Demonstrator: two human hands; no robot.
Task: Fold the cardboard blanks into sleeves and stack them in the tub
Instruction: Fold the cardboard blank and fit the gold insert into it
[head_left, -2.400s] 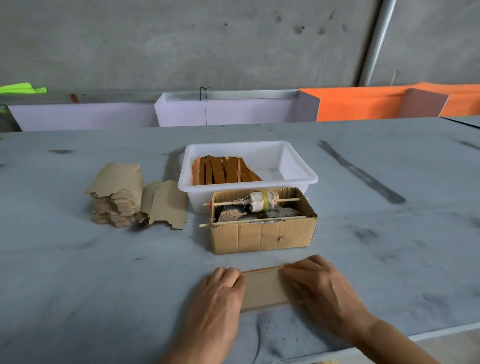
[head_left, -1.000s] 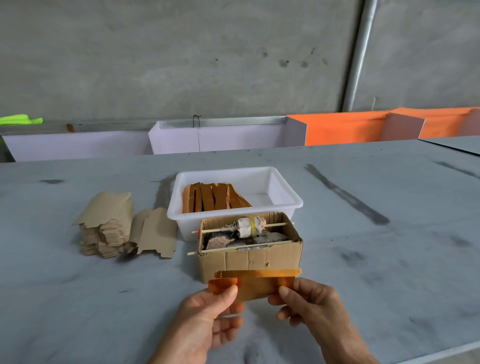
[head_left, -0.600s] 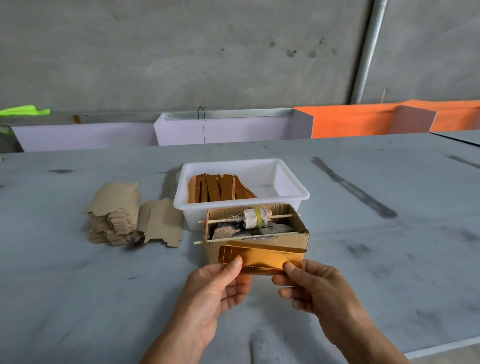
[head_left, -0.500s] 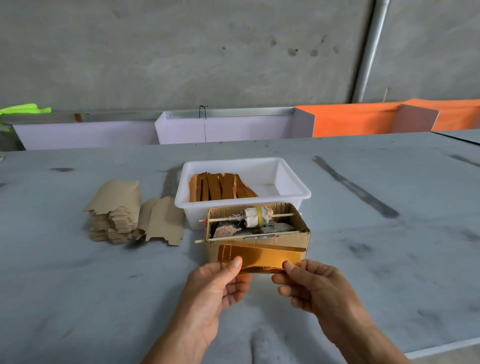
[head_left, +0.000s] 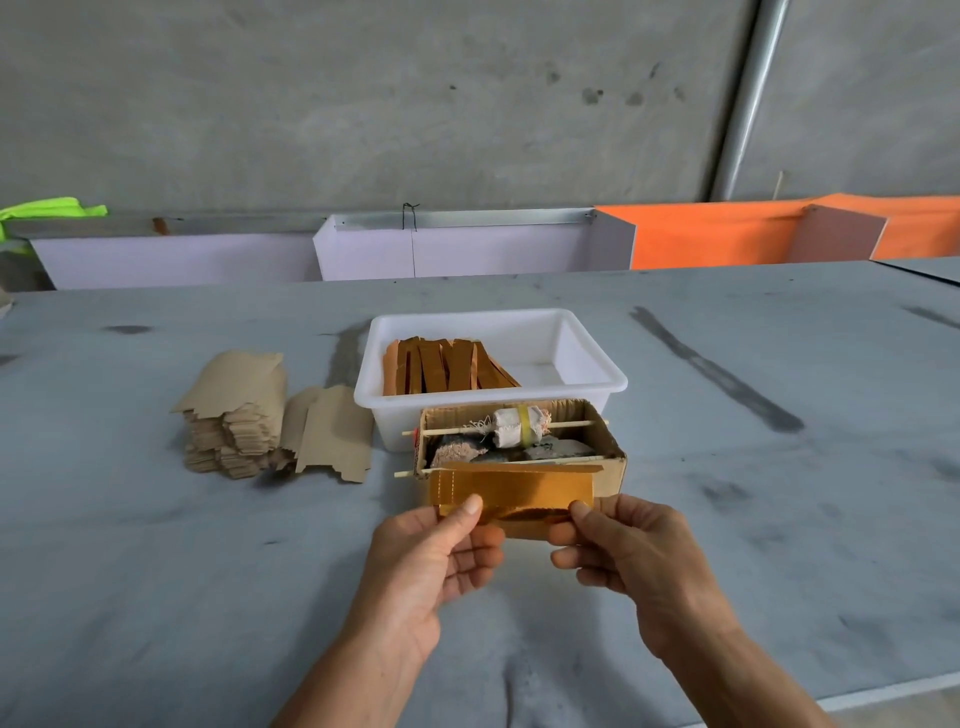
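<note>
Hands meet over a gold-faced cardboard blank (head_left: 511, 493), lifted off the grey desk (head_left: 156, 545) just in front of a small brown carton (head_left: 608, 473) of rags and sticks. The left hand (head_left: 431, 561) pinches the blank's lower left corner between thumb and curled fingers; the right hand (head_left: 623, 551) pinches its lower right edge the same way, so each grip is narrow and holding the card. A thin flap along the top edge stands partly turned over. The fold appears under way, not finished: doing it well likely means keeping both pinches level so the crease runs straight along the score, then pressing the flap flat before release. Finished sleeves (head_left: 447, 366) stand on edge at the left of the white tub (head_left: 597, 364) behind the carton. Unfolded blanks (head_left: 234, 415) wait in a pile to the left.
</note>
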